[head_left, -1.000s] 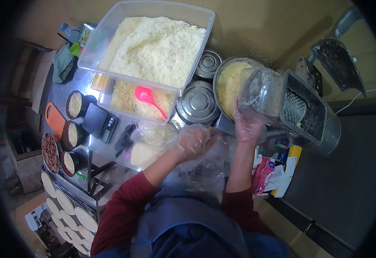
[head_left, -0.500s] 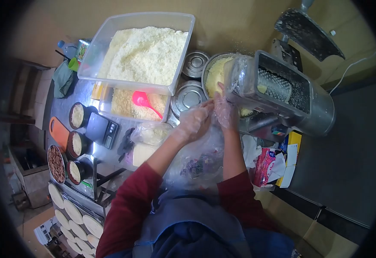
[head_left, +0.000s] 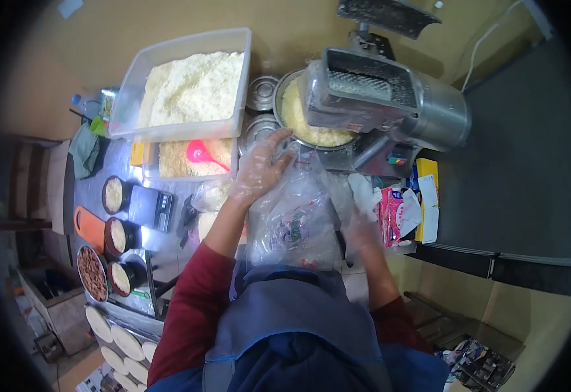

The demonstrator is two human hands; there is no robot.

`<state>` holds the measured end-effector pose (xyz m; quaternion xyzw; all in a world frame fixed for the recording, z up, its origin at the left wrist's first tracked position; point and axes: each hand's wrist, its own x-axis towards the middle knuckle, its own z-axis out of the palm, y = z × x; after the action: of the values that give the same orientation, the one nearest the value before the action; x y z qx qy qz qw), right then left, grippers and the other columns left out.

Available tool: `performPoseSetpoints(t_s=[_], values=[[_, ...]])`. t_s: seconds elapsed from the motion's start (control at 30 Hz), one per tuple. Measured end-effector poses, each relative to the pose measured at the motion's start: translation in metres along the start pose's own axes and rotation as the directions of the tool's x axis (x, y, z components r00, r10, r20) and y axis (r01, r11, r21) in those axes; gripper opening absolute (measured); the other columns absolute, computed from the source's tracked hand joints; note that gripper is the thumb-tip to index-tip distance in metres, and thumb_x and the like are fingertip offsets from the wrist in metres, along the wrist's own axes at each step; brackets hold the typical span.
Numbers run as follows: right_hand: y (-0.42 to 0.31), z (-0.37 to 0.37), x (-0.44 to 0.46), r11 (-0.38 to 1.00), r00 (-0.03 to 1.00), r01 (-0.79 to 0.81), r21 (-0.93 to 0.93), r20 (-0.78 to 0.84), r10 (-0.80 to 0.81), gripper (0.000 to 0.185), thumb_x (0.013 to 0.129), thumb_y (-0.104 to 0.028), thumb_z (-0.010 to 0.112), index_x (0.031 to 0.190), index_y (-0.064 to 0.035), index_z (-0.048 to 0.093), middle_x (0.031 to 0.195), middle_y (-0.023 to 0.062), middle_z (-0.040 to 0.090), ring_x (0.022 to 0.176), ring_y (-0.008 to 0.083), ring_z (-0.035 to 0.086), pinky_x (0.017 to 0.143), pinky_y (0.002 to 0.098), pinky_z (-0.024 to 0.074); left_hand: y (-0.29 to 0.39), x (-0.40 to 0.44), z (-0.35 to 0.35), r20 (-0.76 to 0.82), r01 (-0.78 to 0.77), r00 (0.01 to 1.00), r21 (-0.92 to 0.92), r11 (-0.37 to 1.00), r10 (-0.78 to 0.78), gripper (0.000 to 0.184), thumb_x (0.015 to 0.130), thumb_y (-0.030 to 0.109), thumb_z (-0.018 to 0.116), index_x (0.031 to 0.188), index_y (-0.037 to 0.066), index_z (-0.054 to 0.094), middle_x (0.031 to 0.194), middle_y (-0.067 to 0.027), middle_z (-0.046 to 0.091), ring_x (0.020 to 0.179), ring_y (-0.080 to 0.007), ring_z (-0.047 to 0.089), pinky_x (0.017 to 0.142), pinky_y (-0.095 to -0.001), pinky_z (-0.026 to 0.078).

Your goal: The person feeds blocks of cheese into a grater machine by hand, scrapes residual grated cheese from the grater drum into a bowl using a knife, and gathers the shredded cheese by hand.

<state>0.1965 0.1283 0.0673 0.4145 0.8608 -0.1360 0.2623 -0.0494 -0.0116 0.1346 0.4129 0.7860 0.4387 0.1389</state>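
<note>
My left hand, in a thin clear glove, reaches forward with its fingers stretched out and thumb apart. It lies against the upper left edge of a large clear plastic bag with printing on it, close to a round metal bowl of grated cheese. Smeared by motion, my right hand is low beside the bag's right side, near a pink packet; its fingers cannot be made out. Above the bowl stands the metal grating machine, its drum showing in the open hopper.
At the back left, a clear tub of white grated cheese rests over another tub holding a pink scoop. Farther left are a scale, several small filled bowls, an orange board and a dish of brown pieces. Flat dough rounds lie lower left.
My hands were together at the bowl's edge; now they are apart. The left stays near the bowl, while the right has dropped toward me on the bag's right. The camera view has shifted.
</note>
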Motion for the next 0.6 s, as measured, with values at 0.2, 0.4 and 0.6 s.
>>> performPoseSetpoints(t_s=[0.2,0.4,0.6], values=[[0.018,0.1,-0.004,0.997,0.987,0.047,-0.062,-0.15,-0.056,0.059,0.094,-0.021,0.05,0.151,-0.0107,0.036,0.116,0.0198,0.065,0.102,0.0356,0.066,0.086,0.0472,0.0529,0.042,0.001,-0.011,-0.073,-0.054,0.996,-0.162,0.985,0.042,0.045,0.092,0.019,0.064,0.134,0.008,0.054,0.133,-0.0169,0.058,0.122,-0.0347,0.056,0.102,-0.0381,0.044],[0.075,0.03,-0.041,0.952,0.991,0.047,0.302,-0.132,-0.007,0.048,0.093,-0.014,0.044,0.14,-0.0096,0.047,0.127,0.0213,0.06,0.113,0.0369,0.061,0.098,0.0405,0.0481,0.043,-0.011,-0.017,-0.087,-0.181,0.983,-0.324,0.929,0.161,0.047,0.091,0.011,0.061,0.137,0.003,0.052,0.138,-0.0158,0.056,0.128,-0.03,0.053,0.106,-0.0394,0.041],[0.077,-0.172,-0.201,0.992,0.959,0.084,0.099,-0.277,-0.054,0.04,0.084,-0.009,0.062,0.124,-0.0103,0.06,0.102,0.0181,0.066,0.1,0.0352,0.062,0.087,0.0425,0.0479,0.05,0.005,-0.036,-0.133,-0.167,0.983,-0.325,0.931,0.13,0.048,0.093,0.016,0.063,0.137,0.002,0.05,0.141,-0.0164,0.053,0.129,-0.0318,0.052,0.108,-0.04,0.039]])
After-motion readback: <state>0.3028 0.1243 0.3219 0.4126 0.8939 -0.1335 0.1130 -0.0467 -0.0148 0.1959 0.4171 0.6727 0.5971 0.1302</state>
